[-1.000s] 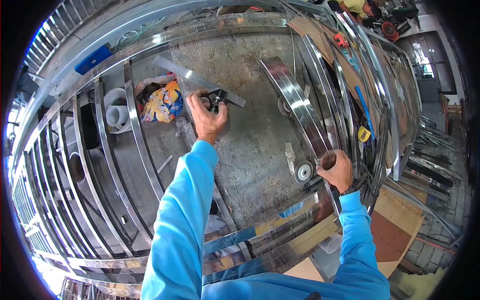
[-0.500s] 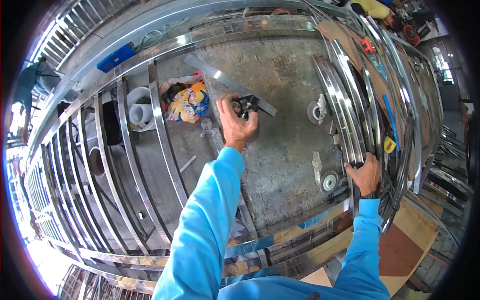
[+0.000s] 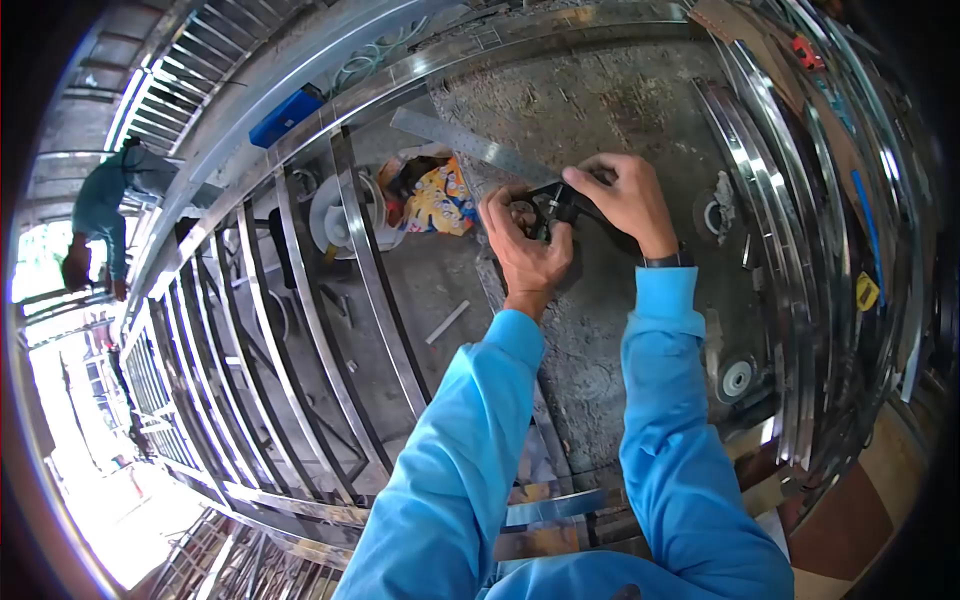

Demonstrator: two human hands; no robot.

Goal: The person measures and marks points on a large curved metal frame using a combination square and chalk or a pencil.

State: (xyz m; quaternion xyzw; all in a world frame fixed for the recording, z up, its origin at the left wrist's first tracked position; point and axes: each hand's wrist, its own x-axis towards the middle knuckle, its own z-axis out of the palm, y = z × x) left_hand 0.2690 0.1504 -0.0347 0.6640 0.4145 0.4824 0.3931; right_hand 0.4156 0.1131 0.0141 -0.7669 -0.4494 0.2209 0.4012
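My left hand [image 3: 527, 240] is closed on a combination square, gripping its black head [image 3: 563, 203]. The steel ruler blade [image 3: 470, 146] runs from that head toward the upper left, above the dirty work surface. Thumb and fingers of my right hand [image 3: 628, 198] pinch the square beside the head, hiding the blade's right end. Left of my hands lies a yellow-orange patterned bag [image 3: 440, 200]. Curved shiny metal strips [image 3: 765, 185] stand to the right of my right hand.
A metal frame with several bars [image 3: 375, 270] spans the left. A blue box [image 3: 286, 117] sits at its far edge. Grinding discs [image 3: 736, 378] and a yellow tape measure [image 3: 866, 291] lie on the right. A person in dark green [image 3: 100, 205] bends at the far left.
My right hand has left the metal strips and come over to the square. The left hand keeps its hold on the head. The view has turned, shifting the scene rightward.
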